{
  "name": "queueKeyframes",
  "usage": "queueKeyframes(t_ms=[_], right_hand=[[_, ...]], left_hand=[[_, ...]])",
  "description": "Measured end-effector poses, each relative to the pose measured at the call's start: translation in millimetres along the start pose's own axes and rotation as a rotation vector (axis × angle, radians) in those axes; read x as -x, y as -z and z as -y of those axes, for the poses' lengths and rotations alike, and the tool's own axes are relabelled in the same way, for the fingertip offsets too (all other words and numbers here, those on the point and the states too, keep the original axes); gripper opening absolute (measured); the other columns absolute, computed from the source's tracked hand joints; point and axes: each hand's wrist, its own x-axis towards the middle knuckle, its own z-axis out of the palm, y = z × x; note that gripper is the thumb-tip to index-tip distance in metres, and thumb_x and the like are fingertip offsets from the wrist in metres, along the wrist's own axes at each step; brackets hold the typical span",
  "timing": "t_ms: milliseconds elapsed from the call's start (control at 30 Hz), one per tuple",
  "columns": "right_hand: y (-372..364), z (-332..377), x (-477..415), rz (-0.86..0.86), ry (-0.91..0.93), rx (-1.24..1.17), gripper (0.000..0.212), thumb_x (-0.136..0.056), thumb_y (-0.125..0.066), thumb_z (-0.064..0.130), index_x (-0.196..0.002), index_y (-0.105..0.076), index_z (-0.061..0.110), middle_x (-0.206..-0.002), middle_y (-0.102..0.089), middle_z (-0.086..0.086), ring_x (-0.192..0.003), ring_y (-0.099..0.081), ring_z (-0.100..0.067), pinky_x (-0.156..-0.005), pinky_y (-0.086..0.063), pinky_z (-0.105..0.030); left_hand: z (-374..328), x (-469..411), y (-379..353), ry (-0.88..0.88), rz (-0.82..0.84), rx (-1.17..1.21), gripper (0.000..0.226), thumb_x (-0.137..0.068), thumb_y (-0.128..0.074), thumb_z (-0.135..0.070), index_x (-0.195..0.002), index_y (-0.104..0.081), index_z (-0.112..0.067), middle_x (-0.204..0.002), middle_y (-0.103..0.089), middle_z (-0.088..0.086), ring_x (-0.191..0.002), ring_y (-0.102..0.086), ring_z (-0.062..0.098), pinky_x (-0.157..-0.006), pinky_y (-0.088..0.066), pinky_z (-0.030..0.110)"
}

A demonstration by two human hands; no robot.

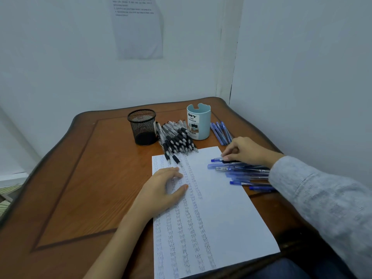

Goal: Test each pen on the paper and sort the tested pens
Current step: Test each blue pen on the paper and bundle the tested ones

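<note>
While right hand (245,152) pinches pen (217,159), two cups (143,127)

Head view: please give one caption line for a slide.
The left hand presses the paper; the right hand touches the blue pens.

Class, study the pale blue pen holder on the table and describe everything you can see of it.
The pale blue pen holder is a smooth cylinder, seemingly plastic, with a notched, wavy rim. A white label on its front reads DIY DESK ORGANIZER above a small picture and a barcode. It stands upright near the far edge of the wooden table, with a pile of black pens at its left and a few blue pens at its right, both close to its base. Its inside is hidden.
</note>
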Motion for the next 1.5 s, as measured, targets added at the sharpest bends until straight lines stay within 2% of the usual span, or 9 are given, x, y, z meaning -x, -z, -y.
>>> queueKeyframes(t_ms=[300,500,733,967,1100,1200,1300,1400,1500], right_hand=[[-17.3,7.3,5.0,-0.139,0.089,0.007,0.01,-0.095,-0.054,0.014,-0.091,-0.053,0.023,-0.096,-0.059,0.002,-0.085,-0.056,-0.011,-0.091,-0.047,-0.032],[-30.4,31.2,22.4,-0.341,0.288,0.13,0.006,-0.101,-0.043,0.023,-0.095,-0.043,0.022,-0.092,-0.044,0.005,-0.072,-0.049,-0.012,-0.061,-0.045,-0.023],[-55.9,44.8,43.9,-0.603,0.443,0.278,0.054,-0.073,-0.049,0.078,-0.066,-0.045,0.024,-0.064,-0.049,0.013,-0.048,-0.044,-0.011,-0.041,-0.038,-0.024],[-66.7,55.9,60.3,-0.664,0.405,0.158,0.035,-0.07,-0.064,0.05,-0.064,-0.047,0.02,-0.056,-0.052,0.008,-0.048,-0.047,-0.013,-0.042,-0.043,-0.032],[-71.1,56.2,57.3,-0.575,0.527,0.15,0.037,-0.075,-0.064,0.059,-0.075,-0.051,0.024,-0.074,-0.052,0.011,-0.053,-0.046,-0.009,-0.043,-0.035,-0.019],[-74.3,55.9,52.1,-0.571,0.579,0.182,0.023,-0.077,-0.077,0.028,-0.089,-0.06,0.019,-0.093,-0.053,0.002,-0.054,-0.046,-0.009,-0.043,-0.031,-0.01],[-71.2,68.6,54.1,-0.691,0.456,-0.364,0.01,-0.096,-0.053,0.012,-0.1,-0.062,0.01,-0.096,-0.054,-0.009,-0.063,-0.051,-0.008,-0.055,-0.042,-0.013],[-60.3,77.9,59.0,-0.412,0.131,-1.135,0.046,-0.101,-0.035,0.038,-0.096,-0.066,0.006,-0.082,-0.059,-0.013,-0.059,-0.054,-0.013,-0.055,-0.044,-0.021],[-59.0,70.1,63.5,-0.186,-0.1,-1.134,0.083,-0.098,-0.018,0.059,-0.086,-0.072,-0.002,-0.058,-0.06,-0.013,-0.043,-0.048,-0.017,-0.041,-0.037,-0.02]], left_hand=[[1.1,-1.5,-0.2,0.019,0.008,0.0,0.039,-0.083,-0.062,-0.052,-0.115,-0.063,-0.029,-0.134,-0.054,-0.013,-0.126,-0.044,0.002,-0.099,-0.029,0.018],[1.0,-1.4,-0.4,0.017,-0.004,0.0,0.036,-0.085,-0.065,-0.047,-0.114,-0.063,-0.026,-0.133,-0.054,-0.012,-0.125,-0.045,0.003,-0.102,-0.034,0.024],[0.8,-1.5,-0.8,0.009,-0.006,-0.006,0.046,-0.078,-0.057,-0.057,-0.113,-0.064,-0.028,-0.131,-0.056,-0.012,-0.122,-0.047,0.002,-0.099,-0.033,0.019],[4.6,-3.0,-1.7,-0.002,-0.023,-0.017,0.032,-0.084,-0.067,-0.046,-0.111,-0.064,-0.029,-0.13,-0.058,-0.011,-0.122,-0.048,0.004,-0.102,-0.037,0.026],[2.5,-2.2,-1.6,-0.002,-0.017,-0.007,0.047,-0.076,-0.057,-0.063,-0.11,-0.063,-0.031,-0.128,-0.059,-0.012,-0.12,-0.049,0.002,-0.1,-0.036,0.023],[1.3,-1.9,-1.0,0.007,-0.013,0.004,0.049,-0.074,-0.053,-0.065,-0.109,-0.063,-0.031,-0.128,-0.058,-0.013,-0.119,-0.049,0.002,-0.101,-0.038,0.026],[1.0,-1.2,-0.5,-0.001,-0.013,0.013,0.039,-0.08,-0.061,-0.056,-0.109,-0.063,-0.031,-0.129,-0.058,-0.011,-0.121,-0.049,0.004,-0.101,-0.038,0.026],[2.3,-1.2,-0.6,0.0,-0.013,-0.001,0.031,-0.085,-0.066,-0.046,-0.111,-0.062,-0.03,-0.129,-0.057,-0.012,-0.121,-0.048,0.003,-0.098,-0.034,0.021],[2.5,-1.5,-1.2,0.009,-0.007,-0.007,0.039,-0.081,-0.061,-0.053,-0.112,-0.063,-0.03,-0.128,-0.057,-0.013,-0.12,-0.048,0.003,-0.097,-0.035,0.021]])
